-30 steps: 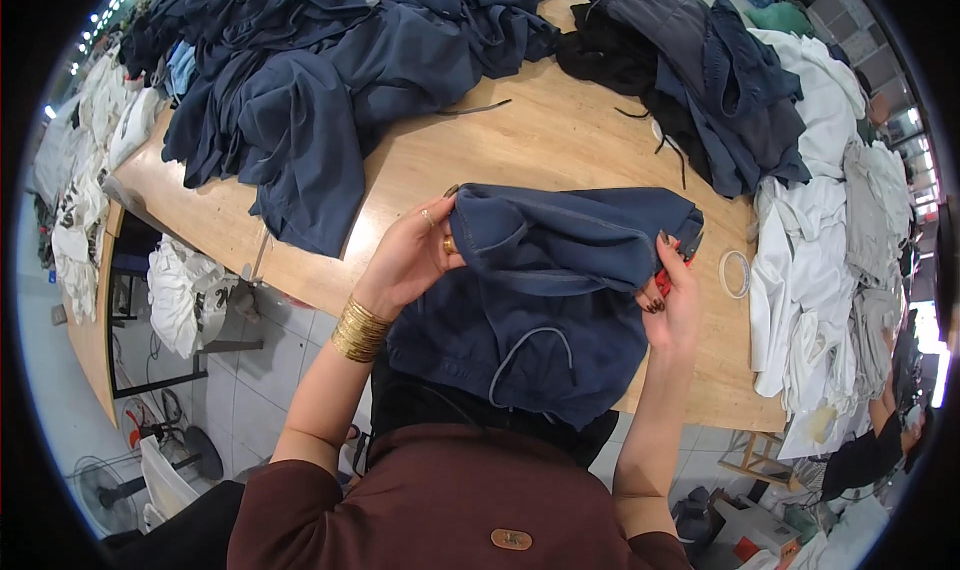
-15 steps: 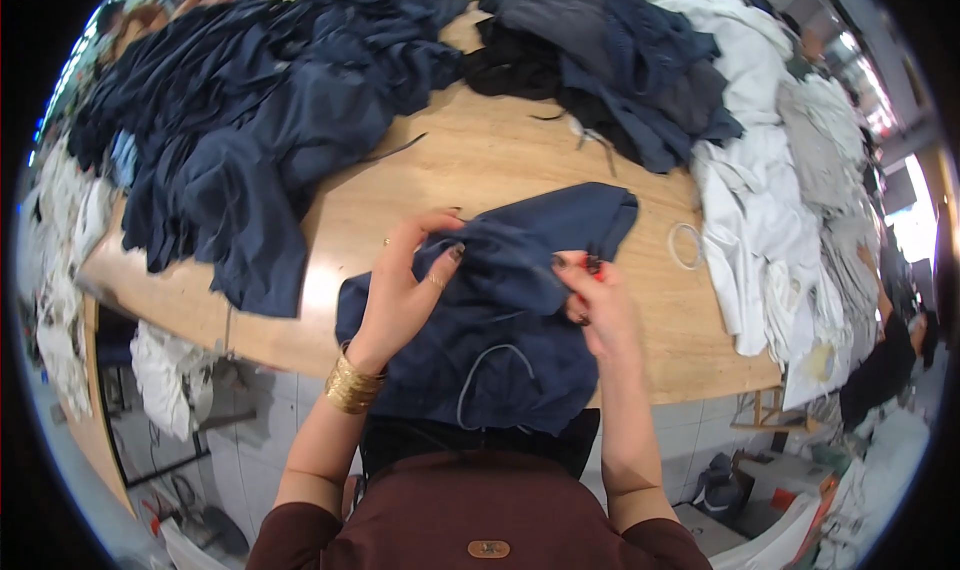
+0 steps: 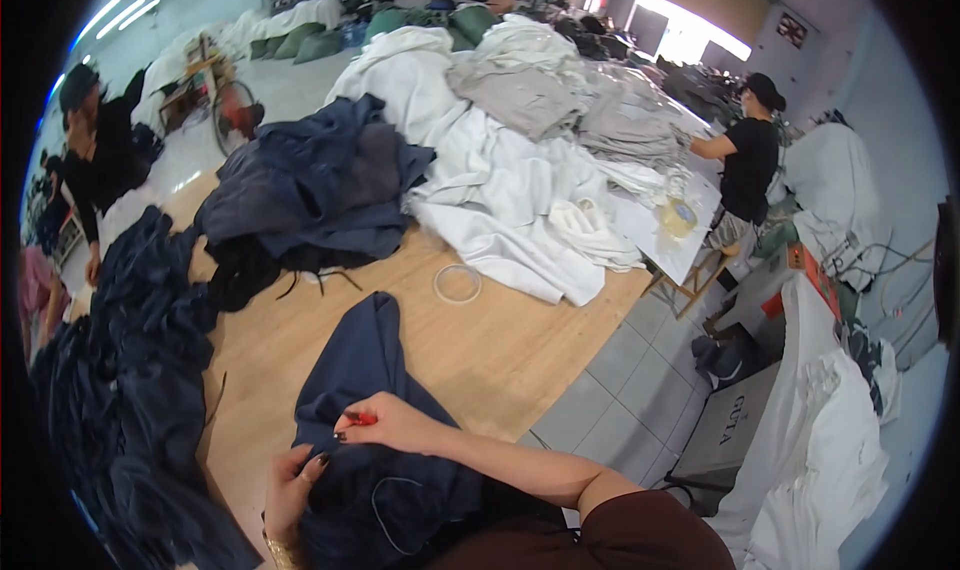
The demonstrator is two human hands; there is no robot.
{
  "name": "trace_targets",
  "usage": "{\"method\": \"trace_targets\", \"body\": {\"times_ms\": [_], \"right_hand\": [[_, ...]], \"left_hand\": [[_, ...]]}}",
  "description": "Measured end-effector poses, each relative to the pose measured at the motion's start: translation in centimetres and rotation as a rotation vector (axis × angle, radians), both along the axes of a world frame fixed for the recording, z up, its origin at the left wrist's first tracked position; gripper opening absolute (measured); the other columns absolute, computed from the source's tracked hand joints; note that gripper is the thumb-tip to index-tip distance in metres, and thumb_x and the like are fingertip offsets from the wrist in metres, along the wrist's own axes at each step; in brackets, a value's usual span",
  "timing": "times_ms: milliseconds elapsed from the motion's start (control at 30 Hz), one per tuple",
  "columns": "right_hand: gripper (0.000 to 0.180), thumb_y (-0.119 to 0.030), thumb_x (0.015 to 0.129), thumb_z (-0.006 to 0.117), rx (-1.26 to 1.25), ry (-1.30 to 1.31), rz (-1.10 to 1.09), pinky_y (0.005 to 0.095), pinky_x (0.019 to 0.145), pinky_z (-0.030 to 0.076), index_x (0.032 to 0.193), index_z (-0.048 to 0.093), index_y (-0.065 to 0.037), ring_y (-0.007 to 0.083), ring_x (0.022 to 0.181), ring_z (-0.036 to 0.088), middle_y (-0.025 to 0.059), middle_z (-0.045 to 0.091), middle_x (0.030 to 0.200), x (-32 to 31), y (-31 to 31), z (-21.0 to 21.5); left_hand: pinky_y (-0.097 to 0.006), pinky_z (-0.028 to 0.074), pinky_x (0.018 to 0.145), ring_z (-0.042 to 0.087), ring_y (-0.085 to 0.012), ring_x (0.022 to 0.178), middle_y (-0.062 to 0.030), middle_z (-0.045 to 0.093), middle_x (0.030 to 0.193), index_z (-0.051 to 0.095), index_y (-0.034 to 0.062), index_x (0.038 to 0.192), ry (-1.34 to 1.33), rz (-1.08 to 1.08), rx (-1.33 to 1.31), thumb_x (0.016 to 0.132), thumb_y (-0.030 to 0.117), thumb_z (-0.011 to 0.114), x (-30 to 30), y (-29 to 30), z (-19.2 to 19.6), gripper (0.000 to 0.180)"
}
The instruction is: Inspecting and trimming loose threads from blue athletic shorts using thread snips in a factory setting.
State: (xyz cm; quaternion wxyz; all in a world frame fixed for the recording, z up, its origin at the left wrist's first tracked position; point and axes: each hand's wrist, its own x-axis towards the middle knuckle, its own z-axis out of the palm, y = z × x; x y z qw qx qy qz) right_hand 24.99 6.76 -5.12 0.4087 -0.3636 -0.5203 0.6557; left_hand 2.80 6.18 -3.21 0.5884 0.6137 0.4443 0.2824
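Observation:
A navy garment lies across the near part of the table and hangs down over my lap. My left hand, with a gold cuff at its wrist, pinches the cloth between thumb and fingers. Just beyond it, my right hand is closed around a small red tool, mostly hidden by the fingers. Both hands are close together over the fabric. A thin grey cord curves on the garment's nearer part.
Navy garments are heaped at left, with a darker pile behind. White cloth covers the table's far side. A tape roll lies on the wooden table. A co-worker stands at far right; others are at left.
My view has swung to the right and up, showing more of the room. My hands have come closer together, the right one now just beyond the left over the garment.

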Motion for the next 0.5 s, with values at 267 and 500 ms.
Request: {"method": "trace_targets", "body": {"times_ms": [267, 500], "right_hand": [[0.022, -0.007, 0.078, 0.069, 0.693, -0.250, -0.331, 0.0247, 0.064, 0.051, 0.099, 0.062, -0.007, 0.0190, 0.077, 0.063, 0.0036, 0.055, 0.100, -2.3, -1.5, 0.6], [0.021, -0.002, 0.069, 0.068, 0.842, -0.314, -0.338, 0.0290, 0.061, 0.050, 0.088, 0.059, -0.006, 0.0211, 0.072, 0.061, 0.0026, 0.055, 0.095, -3.7, -0.8, 0.2]], "left_hand": [[-0.018, 0.041, 0.064, 0.053, -0.0054, 0.070, 0.0022, 0.062, 0.082, 0.064, -0.0024, 0.095, -0.151, 0.249, -0.101, 0.091, 0.014, 0.058, -0.5, -0.7, -2.0, 0.018], [-0.025, 0.048, 0.080, 0.060, -0.0135, 0.089, -0.0083, 0.064, 0.101, 0.058, -0.0019, 0.105, -0.464, 0.407, -0.239, 0.093, 0.016, 0.054, -1.6, -1.3, -2.9, 0.022]]}}
